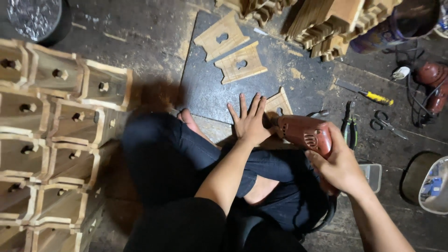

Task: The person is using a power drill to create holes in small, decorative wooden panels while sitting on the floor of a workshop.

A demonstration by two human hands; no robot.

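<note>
My left hand (250,122) lies flat with fingers spread on a small carved wooden piece (280,103) on a dark board (205,88) on the floor. My right hand (338,163) grips a red electric drill (305,133), whose nose points left at the wooden piece beside my left hand. Two matching wooden pieces (221,35) (241,63) with a shaped hole lie farther up on the board. My crossed legs in dark trousers (168,149) sit below the hands.
Stacked wooden drawer boxes (51,116) with small knobs fill the left. More carved wood (326,23) is piled at the top. A yellow-handled screwdriver (368,95), pliers (350,126), scissors (383,122) and a second red power tool (434,84) lie at right.
</note>
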